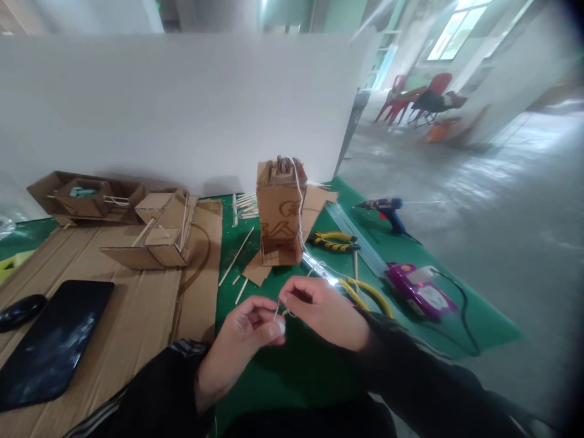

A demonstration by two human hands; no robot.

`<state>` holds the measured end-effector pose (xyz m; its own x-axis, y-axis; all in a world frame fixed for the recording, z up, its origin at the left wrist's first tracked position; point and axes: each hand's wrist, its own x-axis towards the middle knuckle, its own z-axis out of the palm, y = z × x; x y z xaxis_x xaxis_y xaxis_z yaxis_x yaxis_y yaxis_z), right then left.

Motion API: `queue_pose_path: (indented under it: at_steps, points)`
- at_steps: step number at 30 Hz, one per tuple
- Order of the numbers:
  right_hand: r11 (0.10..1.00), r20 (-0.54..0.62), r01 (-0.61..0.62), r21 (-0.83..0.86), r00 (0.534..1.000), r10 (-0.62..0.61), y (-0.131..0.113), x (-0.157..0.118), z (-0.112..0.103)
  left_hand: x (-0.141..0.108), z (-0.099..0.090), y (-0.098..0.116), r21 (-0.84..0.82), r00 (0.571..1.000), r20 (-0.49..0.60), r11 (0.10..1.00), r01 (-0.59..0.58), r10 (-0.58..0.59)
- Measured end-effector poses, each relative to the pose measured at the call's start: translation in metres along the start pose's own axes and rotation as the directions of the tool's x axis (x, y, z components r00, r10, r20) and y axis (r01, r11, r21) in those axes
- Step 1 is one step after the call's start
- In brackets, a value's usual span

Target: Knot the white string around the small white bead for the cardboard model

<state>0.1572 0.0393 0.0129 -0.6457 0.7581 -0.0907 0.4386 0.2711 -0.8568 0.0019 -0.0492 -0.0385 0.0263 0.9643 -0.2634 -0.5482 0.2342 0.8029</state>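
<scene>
Low over the green table top, my left hand (246, 337) and my right hand (326, 311) meet, both with pinched fingers. A short, thin pale strand that looks like string (276, 312) runs between the fingertips; its ends are hidden. Just beyond them stands a cardboard tower (280, 210), open at its lower front. White string (300, 207) hangs from its top down its right side toward my right hand. Yellow-handled scissors (369, 292) lie to the right of that hand, partly hidden by it. Thin wooden sticks (236, 257) and a cardboard scrap (258, 269) lie in front of the tower.
To the left, cardboard assemblies (166, 243) rest on a cardboard sheet (137, 310) beside a black tablet-like slab (59, 340) and a mouse (20, 312). Pliers (333, 241), a glue gun (387, 213) and a purple power strip (422, 292) occupy the right. A white panel (182, 109) stands behind.
</scene>
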Motion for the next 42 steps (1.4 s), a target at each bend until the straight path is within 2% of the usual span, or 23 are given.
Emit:
queue_pose_path:
  at_steps: [4,7,13,19,25,30,35,40,42]
  points:
    - [0.999,0.083,0.015,-0.035,0.997,-0.012,0.010,0.006,0.004,0.000,-0.001,-0.001,0.053,0.996,-0.084,0.998,-0.026,0.031]
    - [1.000,0.084,0.018,-0.013,0.996,-0.017,0.015,0.008,0.007,0.000,-0.002,0.000,0.084,0.991,-0.131,0.996,0.014,-0.003]
    - [0.999,-0.004,-0.010,-0.036,1.000,0.010,0.016,0.008,0.001,0.000,-0.002,0.001,0.084,0.996,-0.085,0.996,0.023,-0.016]
    - [0.999,-0.004,-0.020,-0.043,1.000,0.020,0.017,0.010,-0.001,0.001,-0.005,-0.002,0.201,0.997,-0.074,0.979,0.026,-0.012]
    - [0.999,-0.015,-0.024,-0.033,1.000,0.023,0.019,0.011,-0.001,0.003,-0.005,-0.002,0.201,0.996,-0.094,0.979,0.024,-0.005]
    - [1.000,-0.006,-0.025,-0.006,1.000,0.025,0.013,0.009,-0.003,0.004,-0.004,-0.003,0.261,0.992,-0.129,0.965,0.026,0.008]
    - [1.000,-0.010,-0.012,-0.018,1.000,0.012,0.003,0.001,-0.002,0.007,-0.006,-0.009,0.231,0.983,-0.179,0.973,0.010,0.032]
    - [0.999,-0.003,-0.038,-0.023,0.999,0.038,-0.008,-0.011,0.004,0.008,-0.006,-0.008,0.231,0.984,-0.175,0.972,0.027,0.014]
    - [1.000,-0.008,-0.007,-0.012,1.000,0.007,-0.010,-0.016,0.010,0.007,-0.004,-0.006,0.175,0.986,-0.167,0.984,0.020,0.010]
